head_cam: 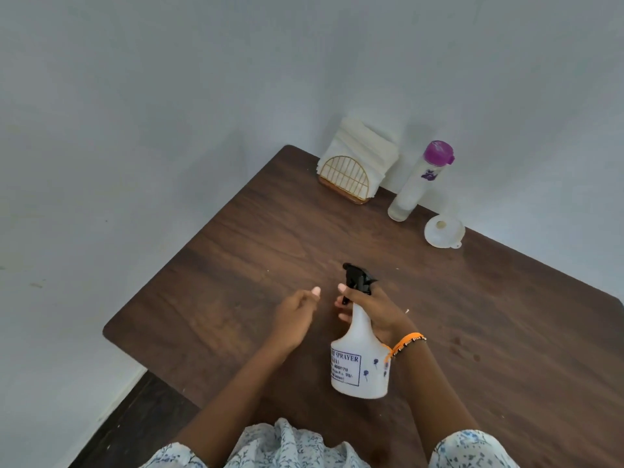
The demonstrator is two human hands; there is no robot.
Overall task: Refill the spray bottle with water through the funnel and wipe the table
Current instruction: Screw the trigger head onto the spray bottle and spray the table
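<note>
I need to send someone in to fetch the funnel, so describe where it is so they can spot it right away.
Look at the brown wooden table and go to its far edge against the wall. Right of the napkin holder stands a tall water bottle with a purple cap; the funnel is just beside it, a small white cone lying low on the wood.

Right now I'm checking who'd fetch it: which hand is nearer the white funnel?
Right. The right hand grips the spray bottle by its neck at mid-table, on the side toward the funnel by the far wall. The left hand hangs farther left, holding nothing.
</note>
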